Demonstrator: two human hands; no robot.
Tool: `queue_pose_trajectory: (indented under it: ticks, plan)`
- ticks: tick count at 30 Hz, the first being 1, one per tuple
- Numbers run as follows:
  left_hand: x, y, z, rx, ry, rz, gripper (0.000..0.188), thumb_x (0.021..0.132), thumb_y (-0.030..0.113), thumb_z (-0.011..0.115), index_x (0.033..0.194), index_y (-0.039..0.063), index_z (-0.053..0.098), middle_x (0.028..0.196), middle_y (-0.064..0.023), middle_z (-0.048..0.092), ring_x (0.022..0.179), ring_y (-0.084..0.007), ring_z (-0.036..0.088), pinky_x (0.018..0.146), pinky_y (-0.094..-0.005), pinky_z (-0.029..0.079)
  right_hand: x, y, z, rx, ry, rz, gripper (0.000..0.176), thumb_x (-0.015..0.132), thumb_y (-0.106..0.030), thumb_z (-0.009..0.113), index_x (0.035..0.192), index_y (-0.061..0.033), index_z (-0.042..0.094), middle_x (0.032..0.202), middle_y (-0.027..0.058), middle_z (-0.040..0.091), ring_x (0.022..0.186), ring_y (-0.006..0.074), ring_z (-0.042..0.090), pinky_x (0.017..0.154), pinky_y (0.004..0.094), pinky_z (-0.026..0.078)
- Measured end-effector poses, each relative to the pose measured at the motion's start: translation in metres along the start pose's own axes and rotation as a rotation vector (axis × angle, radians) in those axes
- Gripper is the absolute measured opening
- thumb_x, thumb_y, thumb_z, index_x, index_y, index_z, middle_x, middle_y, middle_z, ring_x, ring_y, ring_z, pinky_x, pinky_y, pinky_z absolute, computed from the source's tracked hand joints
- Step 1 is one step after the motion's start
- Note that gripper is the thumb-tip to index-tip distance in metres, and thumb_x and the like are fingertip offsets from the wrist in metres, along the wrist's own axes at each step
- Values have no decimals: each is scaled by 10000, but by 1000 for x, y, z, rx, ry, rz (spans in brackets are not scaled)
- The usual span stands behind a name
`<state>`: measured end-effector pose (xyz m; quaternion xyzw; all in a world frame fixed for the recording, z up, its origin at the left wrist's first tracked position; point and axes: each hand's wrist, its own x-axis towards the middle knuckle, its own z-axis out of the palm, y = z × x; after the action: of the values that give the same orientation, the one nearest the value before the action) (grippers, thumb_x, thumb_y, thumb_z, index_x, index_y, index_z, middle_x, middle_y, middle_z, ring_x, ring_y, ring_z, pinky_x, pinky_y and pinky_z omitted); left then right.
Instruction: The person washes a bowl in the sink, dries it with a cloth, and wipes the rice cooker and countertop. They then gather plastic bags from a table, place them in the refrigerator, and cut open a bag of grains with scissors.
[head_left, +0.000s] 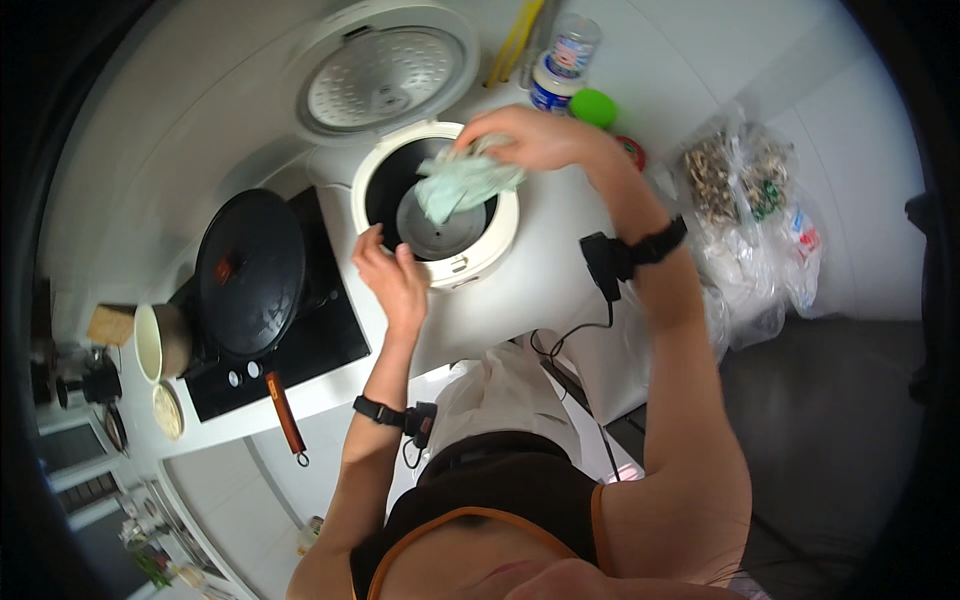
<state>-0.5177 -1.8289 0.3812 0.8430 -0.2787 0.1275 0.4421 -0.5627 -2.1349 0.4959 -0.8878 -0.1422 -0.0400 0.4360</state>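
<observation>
A white rice cooker (510, 225) stands on the countertop with its lid (386, 79) raised behind it. The inner pot is out, so the dark inside wall and the round heating plate (420, 229) show. My right hand (529, 139) holds a crumpled pale green cloth (469, 184) over the cooker's opening; hand and cloth are slightly blurred. Part of the heating plate is hidden behind the cloth. At the cooker's front left, my left hand (390, 277) holds the rim, its fingers and thumb spread across it. Both wrists wear black straps with small devices.
Left of the cooker, a lidded black pan (251, 270) sits on a black cooktop (330, 322), its brown handle (285, 416) jutting past the counter edge. A pale pot (161, 341) stands beyond. Jars (559, 79) and a green lid (592, 109) are behind my right hand; plastic bags (742, 195) lie right.
</observation>
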Motion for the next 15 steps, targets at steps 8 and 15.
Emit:
queue_pose_trajectory:
  ticks: [8,15]
  plan:
    - [25,2,9,246,-73,324,525,1067,344,442,1498,45,458,1545,-184,434,1445,-371,365,1206,-582,147,-51,134,84,872,1055,377,335,970,-192,691,1260,-24,706,1216,68,707,1064,141,651,950,293,523]
    - [25,5,20,267,-183,277,570,1136,376,274,1531,-23,372,1536,-234,355,1432,-389,365,1186,-471,291,-7,176,159,931,804,213,641,1088,-517,449,1493,-24,510,1443,72,592,1296,153,527,1122,303,394]
